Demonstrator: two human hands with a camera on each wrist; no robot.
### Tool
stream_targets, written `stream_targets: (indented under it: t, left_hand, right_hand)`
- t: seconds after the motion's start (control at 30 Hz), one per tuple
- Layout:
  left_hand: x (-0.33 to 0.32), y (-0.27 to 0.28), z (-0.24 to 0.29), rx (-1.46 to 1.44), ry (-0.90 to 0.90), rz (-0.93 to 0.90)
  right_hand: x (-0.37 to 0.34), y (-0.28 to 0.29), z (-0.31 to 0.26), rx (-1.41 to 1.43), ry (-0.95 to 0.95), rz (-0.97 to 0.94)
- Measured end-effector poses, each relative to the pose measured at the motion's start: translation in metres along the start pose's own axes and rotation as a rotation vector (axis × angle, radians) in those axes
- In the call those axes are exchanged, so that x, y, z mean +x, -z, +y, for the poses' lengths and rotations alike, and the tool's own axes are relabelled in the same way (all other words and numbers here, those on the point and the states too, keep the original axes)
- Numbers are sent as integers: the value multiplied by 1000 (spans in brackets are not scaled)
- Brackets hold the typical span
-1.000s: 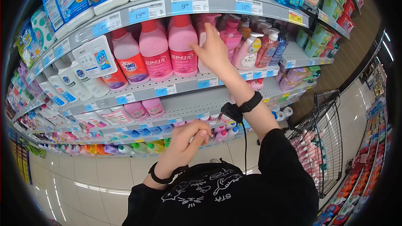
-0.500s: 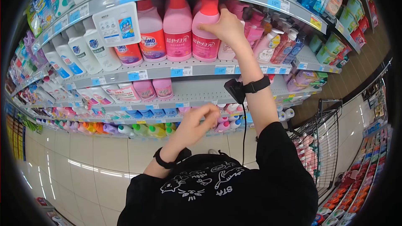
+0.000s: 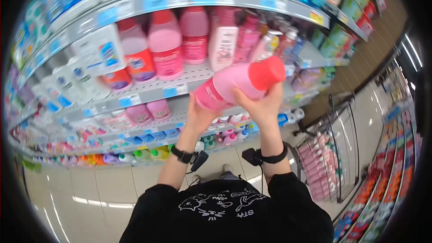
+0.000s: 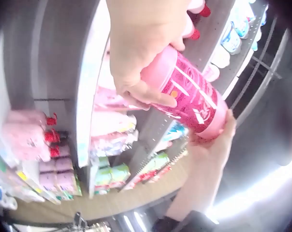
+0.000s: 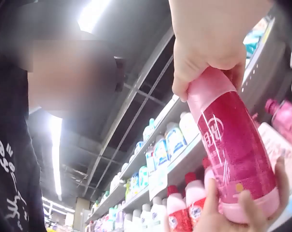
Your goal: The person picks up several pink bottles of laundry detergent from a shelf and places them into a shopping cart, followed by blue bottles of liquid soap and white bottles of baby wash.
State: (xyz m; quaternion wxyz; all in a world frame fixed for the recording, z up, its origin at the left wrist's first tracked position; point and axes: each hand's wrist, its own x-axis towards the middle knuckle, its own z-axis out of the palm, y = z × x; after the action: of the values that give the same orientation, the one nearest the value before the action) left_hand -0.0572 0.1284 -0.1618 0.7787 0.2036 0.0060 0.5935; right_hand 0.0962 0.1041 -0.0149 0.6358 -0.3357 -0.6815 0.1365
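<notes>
A pink bottle [image 3: 231,83] with a red cap and a darker pink label is held between both hands in front of the shelf. It lies tilted, cap end up to the right in the head view. My right hand [image 3: 265,105] grips it near the cap, thumb across its side. At the base end, my left hand [image 3: 200,116] holds it with the fingers around the bottom. The left wrist view shows the left fingers curled over one end of the bottle [image 4: 192,94]. In the right wrist view the left fingertips [image 5: 250,210] press around the base.
On the shelf behind stand similar pink bottles [image 3: 165,45], an orange-labelled OMO bottle [image 3: 139,58], and a pale pink bottle [image 3: 223,47]. A white sign [image 3: 101,51] hangs at the left. A wire shopping cart [image 3: 335,148] with pink packs stands at the right.
The right hand has brought a pink bottle off the shelf toward the body and tilted it. The left hand, free before, has risen and taken hold of its base.
</notes>
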Motion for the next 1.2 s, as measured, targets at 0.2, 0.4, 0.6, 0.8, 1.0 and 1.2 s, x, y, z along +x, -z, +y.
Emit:
stream_targets:
  t: [0.2, 0.4, 0.6, 0.8, 1.0, 1.2]
  left_hand:
    - [4, -53, -81, 404, 312, -65]
    - [44, -63, -208, 457, 776, -187]
    - [62, -115, -396, 356, 893, -180]
    - [63, -129, -527, 254, 1162, -202]
    - [74, -109, -612, 535, 1285, -215]
    - [78, -108, -698, 731, 1248, -515]
  right_hand:
    - [-31, 133, -7, 236, -289, 378]
    - [-88, 258, -8, 450, -149, 734]
    - [-136, 360, -10, 110, -126, 956]
    - [-198, 455, -26, -546, -323, 667]
    - [-297, 522, -35, -191, -859, 852]
    - [-346, 575, -27, 91, -1226, 1072]
